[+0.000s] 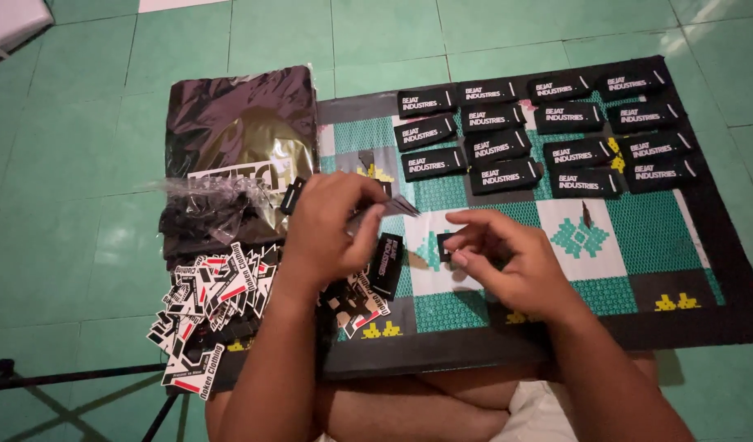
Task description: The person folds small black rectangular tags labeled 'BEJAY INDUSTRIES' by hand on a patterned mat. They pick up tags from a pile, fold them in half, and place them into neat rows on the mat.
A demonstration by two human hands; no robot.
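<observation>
I sit cross-legged over a patterned mat point(638, 270) on the floor. My left hand point(327, 225) holds a small clear plastic sleeve point(393, 206) above the mat's near left part. My right hand point(507, 254) pinches a small black tag point(444, 244) just right of the sleeve. One black printed label point(386, 263) lies under my left hand. Several black labels with white lettering point(507, 131) lie in rows across the far half of the mat.
A pile of black, white and red stickers point(213, 303) lies at the left. Behind it sit a crumpled clear bag point(204, 200) and a bagged dark garment point(241, 123). Green floor tiles point(65, 164) surround the mat; black tripod legs point(33, 381) show bottom left.
</observation>
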